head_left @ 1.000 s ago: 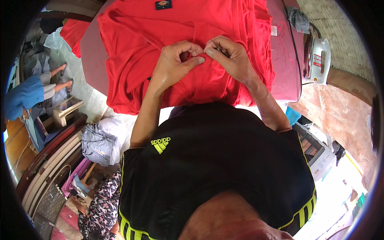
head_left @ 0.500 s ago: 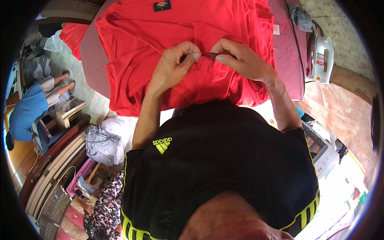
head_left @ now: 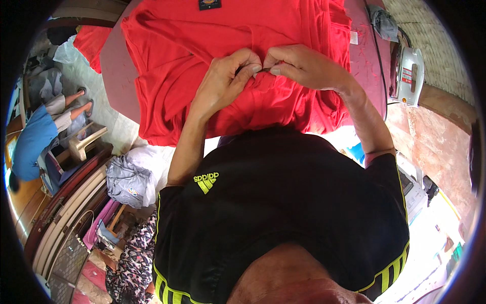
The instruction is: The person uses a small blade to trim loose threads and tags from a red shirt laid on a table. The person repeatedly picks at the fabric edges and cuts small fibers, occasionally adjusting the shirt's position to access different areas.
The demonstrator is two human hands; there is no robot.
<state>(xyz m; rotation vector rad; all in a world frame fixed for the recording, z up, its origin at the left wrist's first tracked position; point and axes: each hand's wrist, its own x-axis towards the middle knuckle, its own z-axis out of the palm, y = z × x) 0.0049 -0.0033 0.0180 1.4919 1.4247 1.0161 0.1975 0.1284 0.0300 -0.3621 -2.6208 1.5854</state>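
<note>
A red garment (head_left: pixel 177 96) with several folds is spread in front of me, a dark label near its far edge. My left hand (head_left: pixel 235 73) is closed in a pinch on the red cloth near the middle. Facing it, my right hand (head_left: pixel 298 66) is closed with thumb and fingers around a small dark, thin tool (head_left: pixel 266 69), whose kind I cannot make out. Its tip reaches the cloth by my left thumb. The fingers hide most of it.
The garment lies on a mauve padded table (head_left: pixel 119 81) dotted with red thread scraps. To the right stands a white iron (head_left: pixel 409 76), a black cord (head_left: pixel 377 50) along the table edge. A grey bundle (head_left: pixel 129 180) lies at left; a person in blue (head_left: pixel 35 142) bends beyond it.
My right hand has shifted left toward my left hand, narrowing the gap between them. The left hand has moved slightly right, still pinching the red cloth.
</note>
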